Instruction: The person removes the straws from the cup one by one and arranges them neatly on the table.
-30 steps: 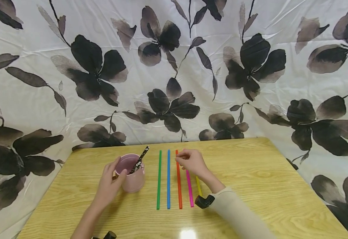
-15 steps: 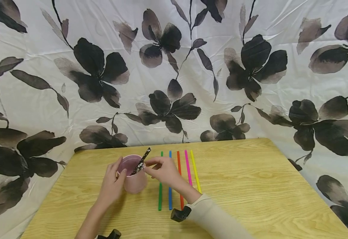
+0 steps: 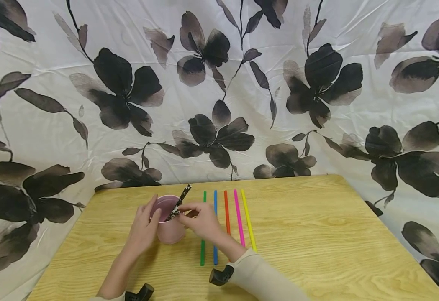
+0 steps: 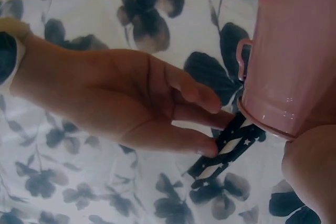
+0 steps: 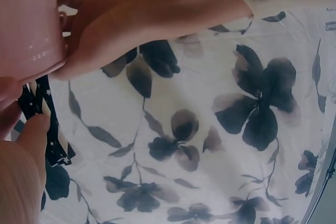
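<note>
A small pink bucket [image 3: 171, 235] with a side handle stands at the left of the table. My left hand [image 3: 141, 234] grips its left side, thumb and fingers at the rim. Several black straws with white patterns [image 3: 184, 193] lean out of the bucket toward the back right. My right hand [image 3: 204, 223] is at the right rim and pinches these straws between thumb and fingers, as the right wrist view shows at the straws [image 5: 59, 142]. In the left wrist view, the right thumb lies against the straws [image 4: 233, 148]. Their lower ends are hidden inside the bucket.
Right of the bucket, a green straw [image 3: 202, 255], a blue straw [image 3: 215, 254], a red straw [image 3: 226, 209], a pink straw [image 3: 238, 209] and a yellow straw [image 3: 247, 209] lie in a row, partly under my right arm. Floral cloth [image 3: 260, 104] hangs behind the wooden table [image 3: 309, 234].
My right hand has moved left from above the red and pink straws to the bucket's rim and now pinches the patterned straws. The yellow straw shows more fully. My left hand stays on the bucket.
</note>
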{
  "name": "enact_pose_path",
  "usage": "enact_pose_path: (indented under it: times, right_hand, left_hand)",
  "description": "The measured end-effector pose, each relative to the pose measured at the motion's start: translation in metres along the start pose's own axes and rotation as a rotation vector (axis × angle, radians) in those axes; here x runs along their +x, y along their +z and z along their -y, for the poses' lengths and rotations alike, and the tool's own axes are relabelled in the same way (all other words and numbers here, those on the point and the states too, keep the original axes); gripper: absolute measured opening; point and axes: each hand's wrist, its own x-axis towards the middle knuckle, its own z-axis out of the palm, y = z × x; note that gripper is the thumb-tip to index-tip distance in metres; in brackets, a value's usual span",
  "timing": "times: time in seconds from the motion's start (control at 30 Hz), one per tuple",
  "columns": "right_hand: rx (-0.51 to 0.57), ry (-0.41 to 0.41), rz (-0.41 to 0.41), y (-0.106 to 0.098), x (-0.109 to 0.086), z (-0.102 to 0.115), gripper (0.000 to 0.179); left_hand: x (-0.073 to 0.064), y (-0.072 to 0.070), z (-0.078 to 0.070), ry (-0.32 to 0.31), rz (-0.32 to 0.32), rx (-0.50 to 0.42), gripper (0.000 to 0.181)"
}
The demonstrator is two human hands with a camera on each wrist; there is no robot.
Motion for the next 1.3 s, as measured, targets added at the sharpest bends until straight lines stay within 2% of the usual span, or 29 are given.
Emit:
enact_pose_path:
  times: [0.07, 0.3, 0.4, 0.77, 0.97, 1.1, 1.3]
  right_hand:
    - [-0.026, -0.006, -0.008, 0.002, 0.0, -0.001, 0.016]
    - [-0.08, -0.031, -0.034, 0.009, 0.005, -0.035, 0.013]
    - [-0.082, -0.038, -0.049, 0.008, 0.006, -0.034, 0.012]
    - [0.009, -0.097, -0.091, -0.009, 0.003, 0.014, 0.013]
    - [0.056, -0.098, -0.128, -0.022, 0.006, 0.031, 0.012]
    - [0.104, -0.137, -0.16, -0.034, 0.009, 0.041, 0.011]
    - [0.254, -0.232, -0.28, -0.057, 0.016, 0.05, 0.01]
  left_hand:
    - [0.0, 0.001, 0.001, 0.014, 0.0, 0.001, 0.052]
    - [-0.001, 0.002, 0.004, 0.015, 0.022, -0.064, 0.052]
    - [-0.003, 0.002, 0.006, 0.02, 0.034, -0.105, 0.052]
    - [0.0, 0.005, 0.006, 0.024, 0.036, -0.107, 0.051]
    - [0.0, 0.006, 0.006, 0.018, 0.014, -0.104, 0.049]
    - [-0.001, 0.007, 0.005, 0.012, 0.009, -0.103, 0.048]
    - [-0.003, 0.007, 0.005, 0.032, -0.009, -0.112, 0.048]
